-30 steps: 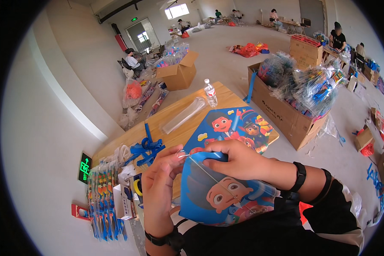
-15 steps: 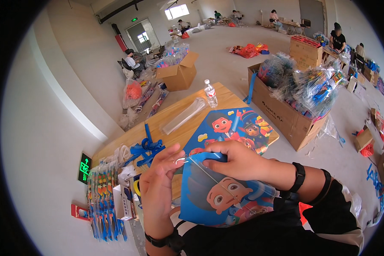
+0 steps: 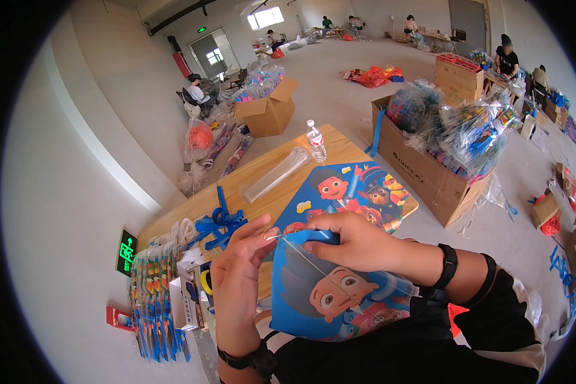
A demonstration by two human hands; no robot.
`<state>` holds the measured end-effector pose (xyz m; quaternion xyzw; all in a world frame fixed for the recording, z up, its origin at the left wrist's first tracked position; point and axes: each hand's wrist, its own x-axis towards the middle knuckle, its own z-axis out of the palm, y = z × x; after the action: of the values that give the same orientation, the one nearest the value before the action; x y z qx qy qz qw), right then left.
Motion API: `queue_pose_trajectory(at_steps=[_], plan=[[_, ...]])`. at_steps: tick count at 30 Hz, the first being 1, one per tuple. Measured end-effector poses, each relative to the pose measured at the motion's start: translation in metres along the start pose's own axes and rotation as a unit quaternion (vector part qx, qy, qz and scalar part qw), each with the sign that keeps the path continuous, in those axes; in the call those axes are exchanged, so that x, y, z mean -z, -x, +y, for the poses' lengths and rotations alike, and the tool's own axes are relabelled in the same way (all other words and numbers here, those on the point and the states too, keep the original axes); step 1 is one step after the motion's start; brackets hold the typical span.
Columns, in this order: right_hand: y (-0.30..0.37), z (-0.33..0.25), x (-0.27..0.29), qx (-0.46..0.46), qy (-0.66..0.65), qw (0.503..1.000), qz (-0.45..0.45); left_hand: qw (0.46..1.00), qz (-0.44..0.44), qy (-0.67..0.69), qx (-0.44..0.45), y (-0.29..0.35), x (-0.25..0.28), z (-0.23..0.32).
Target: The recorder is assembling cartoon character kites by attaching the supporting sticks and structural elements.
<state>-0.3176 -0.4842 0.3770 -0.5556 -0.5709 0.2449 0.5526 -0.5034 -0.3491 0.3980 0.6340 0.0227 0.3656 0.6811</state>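
Observation:
A blue plastic kite sheet printed with a cartoon face is in front of me, with a thin rod running diagonally across it. At its top corner my right hand grips the folded blue edge, thumb on top. Just left of that corner my left hand pinches the end of a short white string between thumb and forefinger. The string meets the kite at the corner. Beyond my hands a second printed sheet of the same kind lies flat on the wooden table.
Blue strips, clear plastic sleeves and a water bottle are on the table. Packed bundles and a small white box stand at its left. A large carton of packages is beyond the right edge. Several people sit or stand farther off.
My left thumb and forefinger have shifted slightly with the white string, which now stretches straighter toward the corner. My right hand keeps its grip on the kite.

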Motion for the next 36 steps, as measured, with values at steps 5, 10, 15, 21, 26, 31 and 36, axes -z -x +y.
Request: queue_pose_trajectory(at_steps=[5, 10, 15, 21, 26, 31, 36], plan=[[0.001, -0.001, 0.0, 0.005, 0.008, 1.0, 0.001, 1.0, 0.0, 0.006, 0.003, 0.0, 0.0, -0.001], [0.001, -0.001, 0.0, 0.003, 0.011, 1.0, -0.001, 1.0, 0.001, 0.004, 0.004, -0.001, 0.001, -0.001], [0.001, -0.002, -0.002, 0.016, 0.017, 1.0, 0.002, 1.0, 0.001, -0.002, 0.005, -0.001, 0.002, -0.002], [0.003, -0.009, -0.002, -0.049, -0.017, 0.998, -0.021, 1.0, 0.011, -0.009, 0.007, 0.0, 0.004, -0.001], [0.001, -0.01, -0.002, -0.037, -0.005, 0.999, -0.026, 1.0, 0.007, -0.001, 0.005, 0.001, 0.005, -0.001], [-0.003, -0.005, -0.008, 0.032, 0.02, 0.999, 0.009, 1.0, 0.0, 0.001, -0.001, 0.001, 0.006, -0.001], [-0.003, -0.008, -0.008, 0.021, 0.041, 0.999, -0.006, 0.999, 0.001, -0.028, -0.034, 0.001, 0.011, -0.006]])
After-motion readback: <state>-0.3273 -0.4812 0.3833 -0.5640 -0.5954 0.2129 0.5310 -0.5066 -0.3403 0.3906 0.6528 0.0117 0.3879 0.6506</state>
